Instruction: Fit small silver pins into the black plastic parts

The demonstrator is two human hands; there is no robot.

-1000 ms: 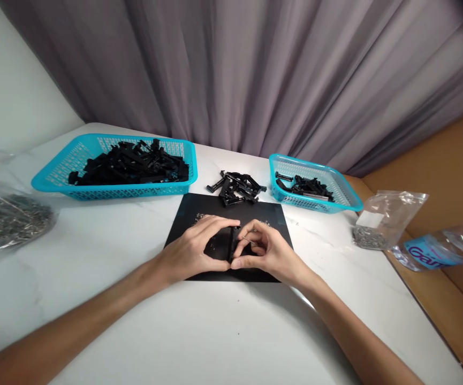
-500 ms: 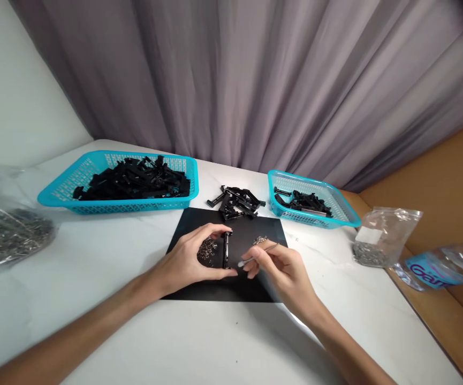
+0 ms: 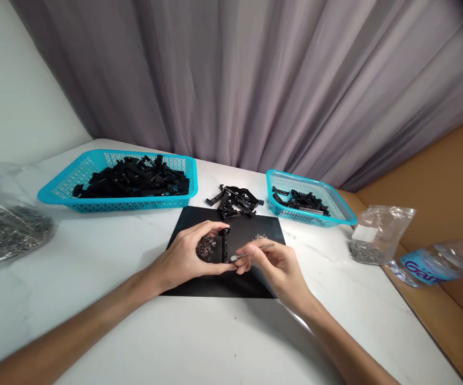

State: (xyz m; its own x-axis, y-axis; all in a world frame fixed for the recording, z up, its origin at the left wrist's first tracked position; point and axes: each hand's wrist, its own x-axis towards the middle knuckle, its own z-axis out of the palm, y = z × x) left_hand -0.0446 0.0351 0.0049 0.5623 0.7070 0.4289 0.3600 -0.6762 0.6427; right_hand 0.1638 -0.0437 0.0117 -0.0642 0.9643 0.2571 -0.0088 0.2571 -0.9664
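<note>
My left hand (image 3: 187,252) grips a narrow black plastic part (image 3: 226,246) by its two ends, between thumb and fingers, over a black mat (image 3: 255,280). Pinched in my right hand (image 3: 273,267) is a thin metal tool (image 3: 255,249) with a pale tip. That tip lies at the near end of the plastic part; whether it touches cannot be made out. Beside the left hand, a small heap of metal pieces (image 3: 206,246) rests on the mat. A second heap of metal pieces (image 3: 259,237) is partly hidden behind my right hand.
Loose black parts (image 3: 235,200) lie beyond the mat, between a large blue basket (image 3: 130,204) and a smaller one (image 3: 315,218), both holding black parts. A bag of metal pieces (image 3: 12,230) stands left; a zip bag (image 3: 370,248) and a plastic bottle (image 3: 427,267) are at right.
My right hand has moved left, bringing the tool's tip to the near end of the black part. My left hand keeps its hold, with the part turned slightly.
</note>
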